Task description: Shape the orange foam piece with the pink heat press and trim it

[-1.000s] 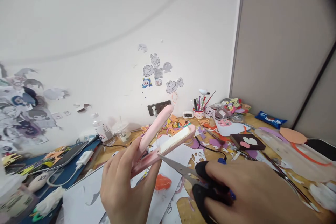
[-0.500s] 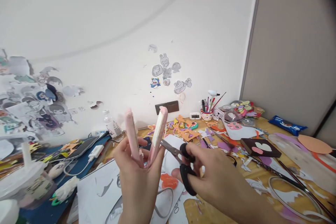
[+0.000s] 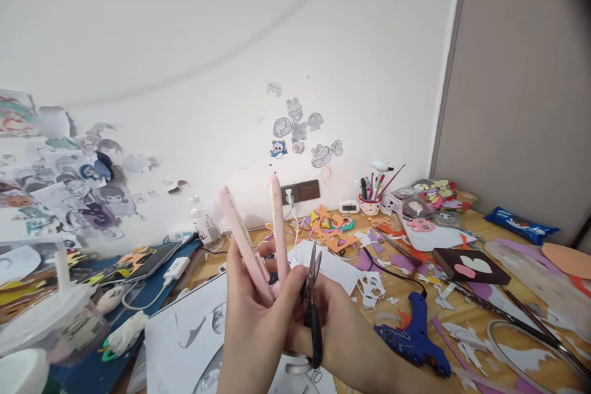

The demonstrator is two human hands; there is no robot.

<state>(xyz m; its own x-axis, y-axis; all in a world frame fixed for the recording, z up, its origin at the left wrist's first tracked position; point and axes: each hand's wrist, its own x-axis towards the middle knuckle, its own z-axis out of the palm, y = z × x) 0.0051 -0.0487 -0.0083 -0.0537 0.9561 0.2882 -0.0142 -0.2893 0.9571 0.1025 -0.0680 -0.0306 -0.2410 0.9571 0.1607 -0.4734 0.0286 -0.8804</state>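
A: Any lettering for us?

B: The bottle (image 3: 205, 226) by the wall (image 3: 184, 18) carries dark characters, too small to read! The cup (image 3: 46, 314) at far left has a printed label, just as blurred.

A: And the clock (image 3: 349, 207)?

B: Digits on a dark display, beyond reading from here. Over on the right, the blue packet (image 3: 521, 225) shows white marks I can't make out.

A: Down to the hands, then!

B: Left hand (image 3: 253, 326): fingers wrapped around the joined end of the pink tongs (image 3: 280, 231), a firm hold. Both arms rise above the table (image 3: 473, 221), spread in a narrow V.

A: The right?

B: Right hand (image 3: 339, 326) is curled around the scissors (image 3: 316, 335), blades pointing up and slightly parted, just beside the left thumb. Whether the hands touch, I can't tell.

A: Nearest on the table?

B: Blue glue gun (image 3: 413, 332), lying just beyond the right forearm, paper scraps (image 3: 370, 289) near it!
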